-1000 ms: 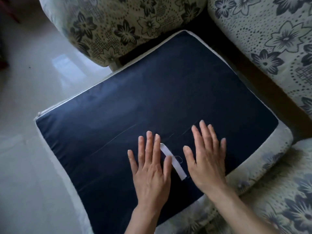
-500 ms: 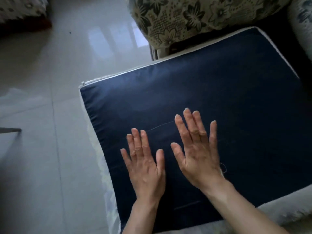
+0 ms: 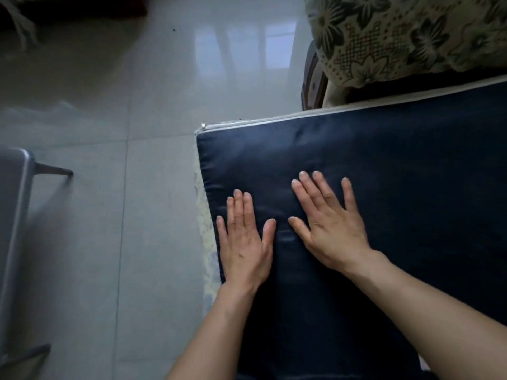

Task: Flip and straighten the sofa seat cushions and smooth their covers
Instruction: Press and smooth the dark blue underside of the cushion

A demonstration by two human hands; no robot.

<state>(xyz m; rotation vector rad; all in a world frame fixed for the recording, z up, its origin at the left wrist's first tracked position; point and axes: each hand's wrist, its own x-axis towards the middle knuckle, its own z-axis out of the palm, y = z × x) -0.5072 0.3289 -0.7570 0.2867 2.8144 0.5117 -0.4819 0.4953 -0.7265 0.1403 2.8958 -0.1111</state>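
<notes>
A seat cushion lies with its dark navy underside up, edged by white piping and a floral side panel along its left edge. My left hand rests flat on the navy cover near that left edge, fingers straight. Beside it, my right hand also presses flat on the cover, fingers spread and pointing away from me. A small zip pull shows at the cushion's far left corner.
The sofa's floral armrest rises at the top right behind the cushion. A pale tiled floor fills the left half. A grey table or stool edge with metal legs stands at the far left.
Both hands have slid leftward across the navy cover toward the cushion's left edge. The white label seen between them a second ago is out of sight, and the view has swung left.
</notes>
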